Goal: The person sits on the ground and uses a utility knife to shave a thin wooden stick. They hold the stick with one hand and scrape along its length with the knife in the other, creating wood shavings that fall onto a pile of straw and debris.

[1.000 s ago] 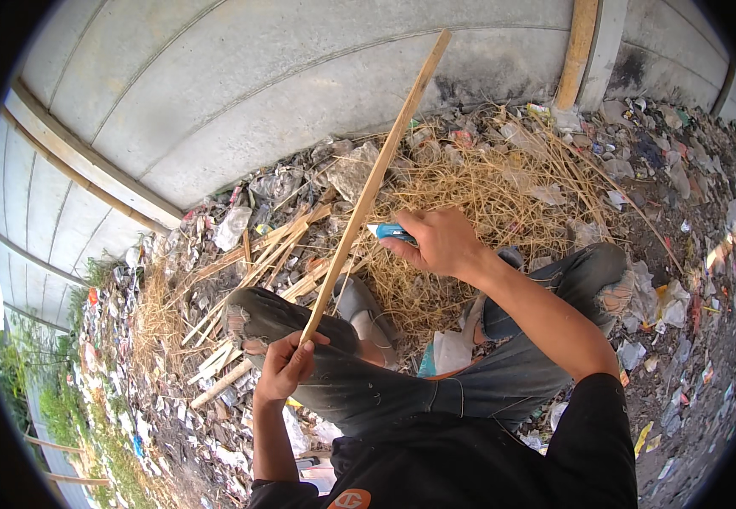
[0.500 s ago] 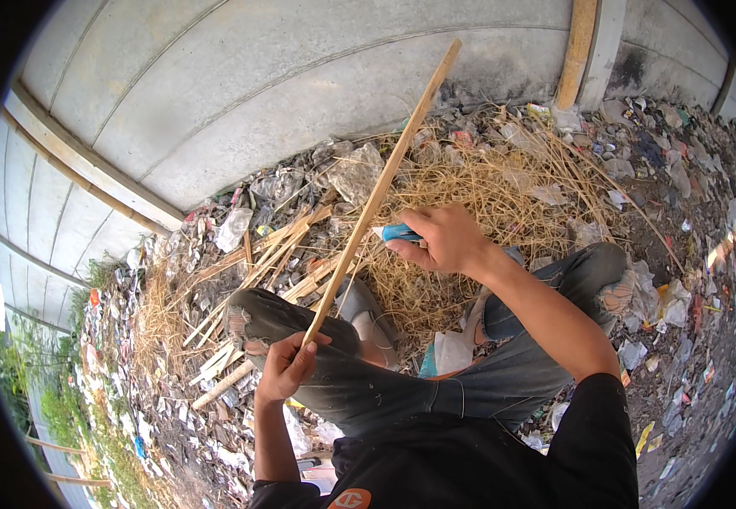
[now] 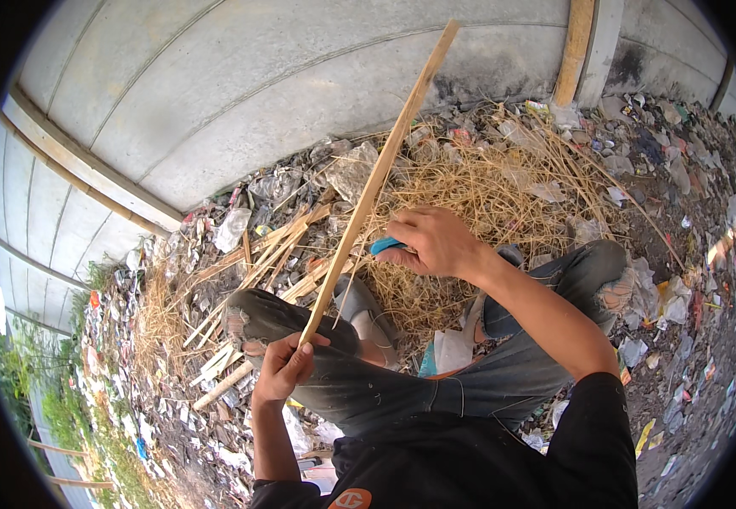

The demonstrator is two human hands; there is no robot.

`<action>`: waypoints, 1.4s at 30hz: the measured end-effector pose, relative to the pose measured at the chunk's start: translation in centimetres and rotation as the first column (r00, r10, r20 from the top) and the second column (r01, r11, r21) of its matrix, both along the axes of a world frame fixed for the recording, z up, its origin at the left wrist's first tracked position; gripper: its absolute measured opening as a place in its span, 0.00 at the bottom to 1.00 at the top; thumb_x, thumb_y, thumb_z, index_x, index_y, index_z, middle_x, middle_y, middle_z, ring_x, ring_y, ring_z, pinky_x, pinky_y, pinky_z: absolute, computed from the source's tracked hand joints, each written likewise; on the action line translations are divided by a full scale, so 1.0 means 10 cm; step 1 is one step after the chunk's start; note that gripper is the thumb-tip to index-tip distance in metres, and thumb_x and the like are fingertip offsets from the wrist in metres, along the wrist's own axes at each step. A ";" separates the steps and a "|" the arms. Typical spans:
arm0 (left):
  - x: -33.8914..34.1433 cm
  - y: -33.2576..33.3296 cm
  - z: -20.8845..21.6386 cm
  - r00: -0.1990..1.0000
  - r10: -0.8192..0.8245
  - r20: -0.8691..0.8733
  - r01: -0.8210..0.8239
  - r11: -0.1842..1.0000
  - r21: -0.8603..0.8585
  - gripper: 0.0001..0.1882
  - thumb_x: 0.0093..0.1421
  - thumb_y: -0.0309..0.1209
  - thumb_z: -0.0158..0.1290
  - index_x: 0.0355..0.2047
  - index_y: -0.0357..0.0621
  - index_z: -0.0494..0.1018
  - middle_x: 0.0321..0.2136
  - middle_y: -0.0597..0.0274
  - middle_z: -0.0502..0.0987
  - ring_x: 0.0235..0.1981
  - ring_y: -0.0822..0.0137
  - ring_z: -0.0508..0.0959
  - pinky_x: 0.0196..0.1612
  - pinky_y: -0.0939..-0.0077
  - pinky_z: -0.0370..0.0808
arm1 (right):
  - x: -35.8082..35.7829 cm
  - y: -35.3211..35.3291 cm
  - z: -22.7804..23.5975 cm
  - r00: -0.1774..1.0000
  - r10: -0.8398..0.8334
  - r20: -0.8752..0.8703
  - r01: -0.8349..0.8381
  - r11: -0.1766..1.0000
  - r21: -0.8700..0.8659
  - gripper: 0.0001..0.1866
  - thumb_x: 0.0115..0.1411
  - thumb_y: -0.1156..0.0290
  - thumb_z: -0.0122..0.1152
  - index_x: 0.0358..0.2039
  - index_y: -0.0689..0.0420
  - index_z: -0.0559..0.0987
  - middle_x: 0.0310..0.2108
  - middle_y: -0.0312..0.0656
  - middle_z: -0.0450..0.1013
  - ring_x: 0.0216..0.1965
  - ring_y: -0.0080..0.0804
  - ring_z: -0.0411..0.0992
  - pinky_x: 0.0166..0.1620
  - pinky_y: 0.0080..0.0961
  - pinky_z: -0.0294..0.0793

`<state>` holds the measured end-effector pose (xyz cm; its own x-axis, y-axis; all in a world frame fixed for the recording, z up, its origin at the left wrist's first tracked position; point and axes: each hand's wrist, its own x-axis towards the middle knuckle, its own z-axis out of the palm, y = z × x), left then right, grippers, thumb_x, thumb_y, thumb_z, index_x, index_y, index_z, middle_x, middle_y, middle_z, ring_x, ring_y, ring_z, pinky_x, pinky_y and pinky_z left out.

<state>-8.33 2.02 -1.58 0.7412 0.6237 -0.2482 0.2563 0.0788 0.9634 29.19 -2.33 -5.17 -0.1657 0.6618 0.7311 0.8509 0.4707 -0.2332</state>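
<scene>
A long, pale bamboo strip (image 3: 376, 182) slants up from my lap toward the wall. My left hand (image 3: 285, 366) is closed around its lower end, above my left thigh. In my right hand (image 3: 436, 242) is a blue-handled knife (image 3: 386, 245), its front end right beside the strip's middle. The blade itself cannot be made out now. A thin bamboo sliver (image 3: 346, 299) hangs along the right side of the strip, below the knife. Beneath my right hand lies a heap of straw-like shavings (image 3: 470, 182).
Split bamboo pieces (image 3: 274, 254) lie in a pile beyond my left knee. A concrete panel wall (image 3: 300, 51) curves across the back, with a bamboo post (image 3: 575, 55) against it. Plastic litter (image 3: 631, 352) covers the ground around my bent legs.
My right hand has drawn the knife slightly left and down, closer to the strip. The strip's far end has risen a little. My left hand stays about where it was.
</scene>
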 end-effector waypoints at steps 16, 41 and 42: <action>0.04 -0.01 0.01 0.983 0.114 -0.146 -0.043 0.907 0.419 0.20 0.73 0.31 0.57 0.59 0.31 0.76 0.19 0.77 0.65 0.21 0.83 0.61 0.24 0.82 0.58 | -0.02 -0.21 0.37 0.979 -0.180 -0.094 0.149 0.951 -0.270 0.28 0.72 0.41 0.53 0.30 0.56 0.77 0.19 0.44 0.76 0.18 0.44 0.77 0.24 0.41 0.74; 0.11 -0.04 0.13 0.960 0.225 -0.169 -0.068 0.768 0.637 0.22 0.69 0.31 0.61 0.59 0.32 0.78 0.17 0.74 0.64 0.21 0.82 0.62 0.25 0.80 0.59 | 0.06 -0.15 0.16 0.900 -0.288 -0.327 0.231 0.952 -0.203 0.25 0.73 0.48 0.56 0.28 0.57 0.75 0.14 0.45 0.70 0.17 0.46 0.74 0.21 0.41 0.69; 0.12 -0.04 0.13 0.959 0.222 -0.175 -0.060 0.764 0.643 0.22 0.68 0.31 0.61 0.59 0.32 0.78 0.17 0.74 0.64 0.21 0.82 0.62 0.25 0.80 0.59 | 0.03 -0.15 0.15 0.916 -0.275 -0.294 0.224 0.955 -0.197 0.25 0.73 0.48 0.57 0.28 0.57 0.75 0.14 0.45 0.70 0.17 0.46 0.75 0.21 0.41 0.69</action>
<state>-7.14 1.62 -0.29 0.6049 0.7916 0.0862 0.5073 -0.4665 0.7246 29.46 -3.88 -3.70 0.2407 0.7611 0.6023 0.8063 0.1886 -0.5606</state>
